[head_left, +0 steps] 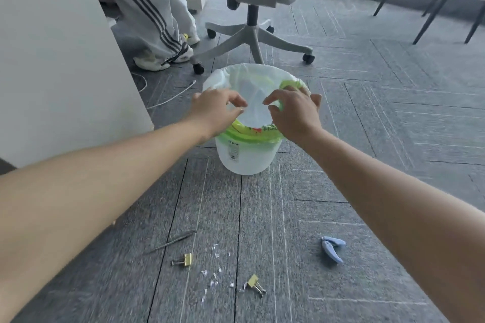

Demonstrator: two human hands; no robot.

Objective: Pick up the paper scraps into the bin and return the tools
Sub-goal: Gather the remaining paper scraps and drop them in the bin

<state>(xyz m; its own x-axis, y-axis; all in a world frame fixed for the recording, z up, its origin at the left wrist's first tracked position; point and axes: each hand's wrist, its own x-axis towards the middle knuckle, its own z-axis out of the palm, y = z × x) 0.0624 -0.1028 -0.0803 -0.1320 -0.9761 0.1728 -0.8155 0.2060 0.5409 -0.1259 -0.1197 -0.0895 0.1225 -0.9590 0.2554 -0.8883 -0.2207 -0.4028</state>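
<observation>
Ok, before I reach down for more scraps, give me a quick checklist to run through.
1. Bin upright, bag open: ok.
2. Left hand and right hand over the bin's mouth: ok.
3. Fingers emptied: cannot tell; they are curled, and any bits would be too small to see.
4. Floor free of paper scraps: not ok; white bits lie between the two clips.
5. Tools returned: not ok; tweezers, far binder clip, near binder clip and blue tool lie on the floor.
</observation>
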